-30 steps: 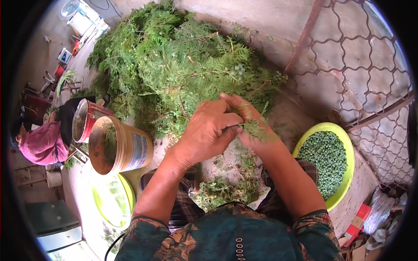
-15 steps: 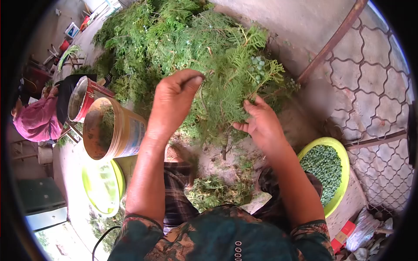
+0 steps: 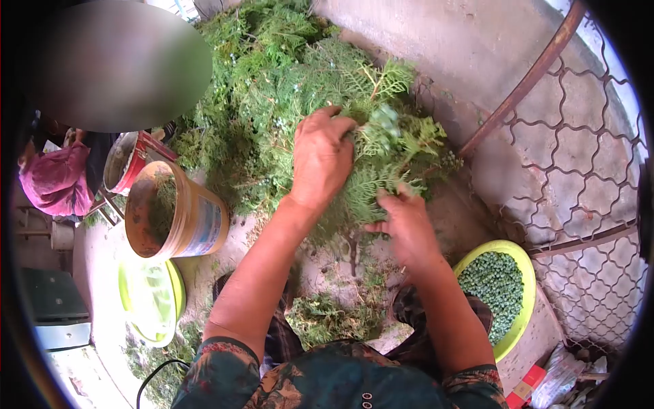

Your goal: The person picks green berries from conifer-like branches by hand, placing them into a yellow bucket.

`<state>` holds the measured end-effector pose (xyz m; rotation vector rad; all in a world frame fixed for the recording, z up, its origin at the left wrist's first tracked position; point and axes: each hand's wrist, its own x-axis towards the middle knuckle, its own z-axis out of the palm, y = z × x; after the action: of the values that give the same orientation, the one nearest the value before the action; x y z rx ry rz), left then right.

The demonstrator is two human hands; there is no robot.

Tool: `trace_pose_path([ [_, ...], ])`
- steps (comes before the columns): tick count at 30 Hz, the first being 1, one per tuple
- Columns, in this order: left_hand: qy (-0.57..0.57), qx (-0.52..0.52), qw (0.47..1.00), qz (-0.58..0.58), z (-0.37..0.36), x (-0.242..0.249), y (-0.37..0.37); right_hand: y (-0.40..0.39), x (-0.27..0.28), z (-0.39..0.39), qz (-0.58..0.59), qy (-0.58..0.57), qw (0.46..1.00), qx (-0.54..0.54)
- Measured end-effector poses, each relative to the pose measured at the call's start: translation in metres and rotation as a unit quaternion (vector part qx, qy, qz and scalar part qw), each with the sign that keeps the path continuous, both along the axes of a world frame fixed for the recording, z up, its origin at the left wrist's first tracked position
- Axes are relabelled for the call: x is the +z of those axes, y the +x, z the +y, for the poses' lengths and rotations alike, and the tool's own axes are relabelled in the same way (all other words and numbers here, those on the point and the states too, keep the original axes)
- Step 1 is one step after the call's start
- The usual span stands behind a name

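In front of me is a leafy green arborvitae branch (image 3: 368,198) with a blurred cluster of blue-green seed cones (image 3: 385,121) near its top. My right hand (image 3: 407,228) grips it from the right, thumb and fingers closed on the sprays. My left hand (image 3: 321,157) lies against the foliage left of the cones, its fingers bent; their tips are partly hidden among the leaves. Beside my right forearm stands a yellow-green basin (image 3: 523,320) holding many picked cones (image 3: 492,290).
A large heap of cut branches (image 3: 266,88) leans at the wall. Left are a tan bucket (image 3: 204,218), a red bucket (image 3: 139,160), bright green basins (image 3: 178,290) and a person in purple (image 3: 58,177). A wire-mesh panel (image 3: 572,150) stands right. Leaf scraps (image 3: 334,317) litter the ground.
My left hand has moved right and slightly down, from a raised pinch to the foliage near the cones. My right hand stays near the same place, slightly lower. A blurred patch now covers the upper left.
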<state>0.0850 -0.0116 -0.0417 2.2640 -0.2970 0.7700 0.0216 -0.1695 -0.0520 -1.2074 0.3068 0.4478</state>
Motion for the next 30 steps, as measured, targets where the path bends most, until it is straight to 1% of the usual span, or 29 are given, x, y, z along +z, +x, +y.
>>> trace_pose_path([
  [1,-0.035,0.032,0.998,-0.037,0.003,0.001,0.0,0.004,0.003,-0.007,-0.001,0.015,1.0,0.004],
  [2,-0.025,0.031,0.998,-0.047,0.007,0.003,0.001,0.005,0.011,-0.009,-0.011,0.025,1.0,0.003],
  [3,-0.188,-0.009,0.982,0.023,0.012,0.005,0.001,0.004,0.022,-0.009,-0.028,-0.017,0.996,-0.084],
  [4,-0.344,-0.047,0.933,0.096,0.017,0.009,-0.002,0.004,0.027,-0.009,-0.039,-0.058,0.983,-0.169],
  [5,-0.376,-0.069,0.921,0.079,0.018,0.013,-0.005,0.006,0.027,-0.016,-0.135,-0.125,0.961,-0.206],
  [6,-0.419,-0.081,0.9,0.083,0.017,0.017,-0.006,0.007,0.034,-0.017,-0.228,-0.193,0.923,-0.242],
  [7,-0.422,-0.078,0.899,0.085,0.018,0.019,-0.008,0.004,0.04,-0.015,-0.23,-0.191,0.923,-0.241],
  [8,-0.427,-0.076,0.897,0.088,0.017,0.019,-0.011,-0.001,0.05,-0.017,-0.379,-0.289,0.841,-0.254],
  [9,-0.43,-0.078,0.895,0.088,0.015,0.019,-0.013,-0.007,0.064,-0.017,-0.514,-0.379,0.725,-0.257],
  [10,-0.433,-0.09,0.893,0.086,0.013,0.017,-0.015,-0.015,0.072,-0.008,-0.619,-0.352,0.681,-0.173],
  [11,-0.434,-0.103,0.891,0.086,0.01,0.016,-0.017,-0.022,0.08,0.008,-0.678,-0.264,0.681,-0.081],
  [12,-0.431,-0.108,0.891,0.09,0.007,0.018,-0.019,-0.027,0.082,0.027,-0.684,-0.258,0.682,0.0],
  [13,-0.458,-0.124,0.874,0.1,0.005,0.022,-0.022,-0.031,0.081,0.038,-0.685,-0.247,0.681,0.08],
  [14,-0.485,-0.139,0.857,0.108,0.005,0.024,-0.025,-0.03,0.069,0.037,-0.682,-0.247,0.684,0.074],
  [15,-0.457,-0.139,0.871,0.113,0.009,0.023,-0.026,-0.024,0.049,0.033,-0.605,-0.325,0.721,0.098],
  [16,-0.457,-0.137,0.872,0.111,0.011,0.026,-0.03,-0.019,0.037,0.028,-0.52,-0.399,0.745,0.123],
  [17,-0.454,-0.151,0.868,0.132,0.012,0.031,-0.035,-0.016,0.032,0.02,-0.521,-0.398,0.745,0.125],
  [19,-0.432,-0.169,0.87,0.17,0.016,0.03,-0.041,-0.01,0.03,0.007,-0.344,-0.553,0.746,0.143],
  [20,-0.434,-0.171,0.868,0.17,0.017,0.03,-0.043,-0.009,0.031,0.006,-0.343,-0.556,0.744,0.142],
  [21,-0.417,-0.172,0.876,0.172,0.017,0.031,-0.047,-0.01,0.036,0.008,-0.372,-0.376,0.843,0.096],
  [22,-0.399,-0.172,0.883,0.176,0.017,0.033,-0.051,-0.012,0.043,0.009,-0.382,-0.178,0.906,0.044],
  [23,-0.421,-0.167,0.877,0.164,0.012,0.038,-0.055,-0.016,0.06,-0.002,-0.329,-0.164,0.916,0.158],
  [24,-0.42,-0.167,0.876,0.169,0.009,0.042,-0.059,-0.018,0.065,-0.008,-0.325,-0.164,0.918,0.157],
  [25,-0.412,-0.163,0.881,0.165,0.006,0.046,-0.062,-0.019,0.068,-0.015,-0.287,0.045,0.902,0.32],
  [26,-0.405,-0.159,0.886,0.159,0.003,0.047,-0.064,-0.018,0.072,-0.021,-0.23,0.249,0.82,0.461],
  [27,-0.344,-0.13,0.915,0.165,0.005,0.042,-0.064,-0.016,0.077,-0.027,-0.276,0.303,0.765,0.496],
  [28,-0.347,-0.129,0.914,0.166,0.005,0.038,-0.064,-0.013,0.077,-0.031,-0.273,0.302,0.766,0.497],
  [29,-0.279,-0.124,0.942,0.138,0.004,0.036,-0.066,-0.012,0.076,-0.035,-0.299,0.383,0.786,0.383],
  [30,-0.207,-0.12,0.965,0.11,0.003,0.036,-0.068,-0.009,0.077,-0.036,-0.288,0.417,0.826,0.248],
])
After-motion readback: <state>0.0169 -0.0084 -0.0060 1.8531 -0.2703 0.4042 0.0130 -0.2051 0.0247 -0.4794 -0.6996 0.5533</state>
